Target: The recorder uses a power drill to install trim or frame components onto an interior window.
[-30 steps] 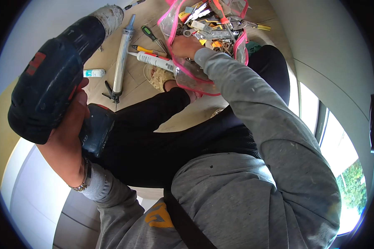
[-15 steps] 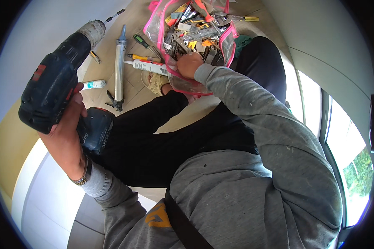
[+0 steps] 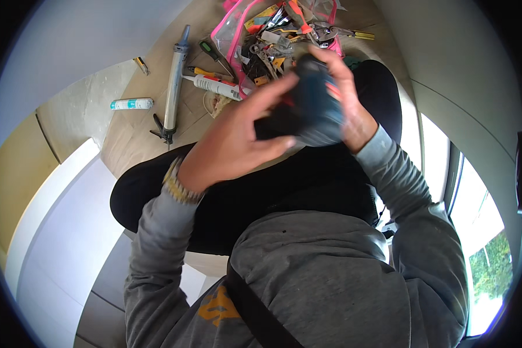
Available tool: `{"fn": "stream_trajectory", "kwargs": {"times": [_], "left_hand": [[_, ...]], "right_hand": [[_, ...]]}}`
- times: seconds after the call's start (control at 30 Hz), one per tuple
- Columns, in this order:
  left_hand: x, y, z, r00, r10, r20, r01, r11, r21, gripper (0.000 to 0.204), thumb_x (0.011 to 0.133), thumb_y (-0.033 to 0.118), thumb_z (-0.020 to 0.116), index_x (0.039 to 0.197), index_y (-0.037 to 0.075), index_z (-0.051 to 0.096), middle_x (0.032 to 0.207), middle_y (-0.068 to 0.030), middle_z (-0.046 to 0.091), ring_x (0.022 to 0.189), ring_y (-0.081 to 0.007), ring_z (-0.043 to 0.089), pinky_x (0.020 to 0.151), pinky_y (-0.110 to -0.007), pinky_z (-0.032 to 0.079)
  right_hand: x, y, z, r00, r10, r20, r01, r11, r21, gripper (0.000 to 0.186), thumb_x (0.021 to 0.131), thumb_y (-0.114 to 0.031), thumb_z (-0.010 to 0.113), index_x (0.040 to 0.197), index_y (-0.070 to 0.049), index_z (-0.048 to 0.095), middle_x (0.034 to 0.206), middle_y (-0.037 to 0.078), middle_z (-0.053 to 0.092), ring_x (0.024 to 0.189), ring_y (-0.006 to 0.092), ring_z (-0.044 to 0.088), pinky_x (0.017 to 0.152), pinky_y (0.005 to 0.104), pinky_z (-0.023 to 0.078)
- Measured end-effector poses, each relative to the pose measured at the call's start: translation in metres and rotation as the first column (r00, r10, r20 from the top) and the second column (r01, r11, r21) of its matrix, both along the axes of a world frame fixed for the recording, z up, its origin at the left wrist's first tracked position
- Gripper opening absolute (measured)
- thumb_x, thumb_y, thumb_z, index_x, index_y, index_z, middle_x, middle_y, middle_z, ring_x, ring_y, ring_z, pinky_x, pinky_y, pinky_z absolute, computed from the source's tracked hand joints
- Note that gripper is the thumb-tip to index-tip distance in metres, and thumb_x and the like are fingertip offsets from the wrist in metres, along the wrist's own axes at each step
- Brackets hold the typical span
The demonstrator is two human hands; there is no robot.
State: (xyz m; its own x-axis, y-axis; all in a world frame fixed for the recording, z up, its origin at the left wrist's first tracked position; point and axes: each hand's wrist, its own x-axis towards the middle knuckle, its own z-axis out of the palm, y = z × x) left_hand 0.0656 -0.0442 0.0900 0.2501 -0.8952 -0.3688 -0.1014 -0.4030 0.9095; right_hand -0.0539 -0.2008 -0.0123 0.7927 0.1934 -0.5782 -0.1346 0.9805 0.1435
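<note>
In front of my lap is a dark blue cordless drill (image 3: 316, 110) with red marks, smeared by motion. My right hand (image 3: 351, 95) wraps its right side, fingers running along the far end. From the left, my left hand (image 3: 229, 136) has the drill's dark lower part between its fingers and thumb. Just beyond is a clear bag with pink trim (image 3: 236, 43), open and full of loose tools and metal bits. An orange-handled screwdriver (image 3: 300, 17) and pliers (image 3: 354, 35) lie on top. The drill hides part of the bag, and its chuck cannot be made out.
Left of the bag on the wooden floor are a caulking gun (image 3: 174, 87), a green-handled screwdriver (image 3: 211, 52), a white sealant cartridge (image 3: 217, 86), a yellow-handled tool (image 3: 206, 72) and a white-and-teal tube (image 3: 132, 104). A utility knife (image 3: 141, 65) lies further left. Walls curve at both sides; a window (image 3: 484, 232) is at right.
The drill has swung from the far left to the centre, turning as it came. My right hand has left the bag and taken hold of the drill. My left knee has spread outward.
</note>
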Motion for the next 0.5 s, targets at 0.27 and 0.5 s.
{"fn": "stream_trajectory", "kwargs": {"times": [0.27, 0.5], "left_hand": [[0.074, 0.027, -0.207, 0.82, 0.409, -0.401, -0.107, 0.797, 0.594, 0.047, 0.103, 0.015, 0.051, 0.147, 0.003, 0.044, 0.146, -0.0136, 0.052, 0.117, -0.0294, 0.064, 0.091, -0.037, 0.057], [0.093, 0.029, -0.224, 0.643, 0.76, -0.092, -0.636, 0.597, 0.489, 0.04, 0.094, 0.002, 0.054, 0.134, -0.003, 0.053, 0.121, -0.0121, 0.062, 0.105, -0.0261, 0.066, 0.078, -0.039, 0.064]], "right_hand": [[-0.073, -0.005, -0.033, 0.953, -0.274, 0.129, 0.276, 0.961, 0.004, 0.054, 0.086, -0.056, 0.055, 0.078, -0.003, 0.052, 0.075, 0.005, 0.042, 0.07, 0.0231, 0.046, 0.082, 0.0464, 0.045], [-0.075, -0.014, -0.031, 0.975, -0.221, 0.008, 0.221, 0.974, -0.048, 0.054, 0.082, -0.056, 0.056, 0.078, -0.003, 0.053, 0.074, 0.005, 0.044, 0.07, 0.0228, 0.048, 0.079, 0.0428, 0.047]]}}
